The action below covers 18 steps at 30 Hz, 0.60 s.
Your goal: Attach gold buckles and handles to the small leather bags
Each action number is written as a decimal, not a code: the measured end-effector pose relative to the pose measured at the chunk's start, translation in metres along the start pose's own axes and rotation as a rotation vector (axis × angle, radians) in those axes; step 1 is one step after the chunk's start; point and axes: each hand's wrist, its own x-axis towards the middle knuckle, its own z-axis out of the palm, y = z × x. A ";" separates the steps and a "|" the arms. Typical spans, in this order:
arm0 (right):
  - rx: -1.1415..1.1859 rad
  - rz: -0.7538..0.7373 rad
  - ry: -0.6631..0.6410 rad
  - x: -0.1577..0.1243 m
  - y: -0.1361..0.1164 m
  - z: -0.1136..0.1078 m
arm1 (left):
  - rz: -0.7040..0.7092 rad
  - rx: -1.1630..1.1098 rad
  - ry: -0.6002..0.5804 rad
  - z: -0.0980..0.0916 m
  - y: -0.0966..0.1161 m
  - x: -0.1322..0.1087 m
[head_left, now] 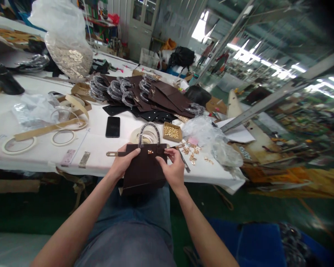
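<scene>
Grey shirt (130, 246) | forearms (83, 218) slant inward | hands (174, 170) clamped on brown bag (144, 167), right probably pinching

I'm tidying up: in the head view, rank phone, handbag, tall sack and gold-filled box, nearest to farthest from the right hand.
From the right hand:
1. Handbag: touching, on its left.
2. Gold-filled box: beyond the hand.
3. Phone: left, beyond the handbag.
4. Tall sack: back left.

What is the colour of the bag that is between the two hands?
The bag is dark brown, seen in the head view.
</scene>
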 end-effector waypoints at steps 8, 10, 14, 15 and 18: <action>-0.574 -0.167 -0.254 0.043 -0.035 -0.043 | 0.274 0.439 -0.042 0.015 0.035 -0.028; -0.610 -0.191 -0.282 0.052 -0.039 -0.053 | 0.311 0.489 -0.054 0.018 0.034 -0.033; -0.547 -0.241 -0.297 0.068 -0.038 -0.067 | 0.407 0.575 -0.138 0.020 0.036 -0.037; -0.500 -0.239 -0.331 0.071 -0.037 -0.070 | 0.427 0.587 -0.152 0.021 0.038 -0.037; -0.328 -0.099 -0.467 0.079 -0.033 -0.073 | 0.445 0.607 -0.165 0.024 0.043 -0.039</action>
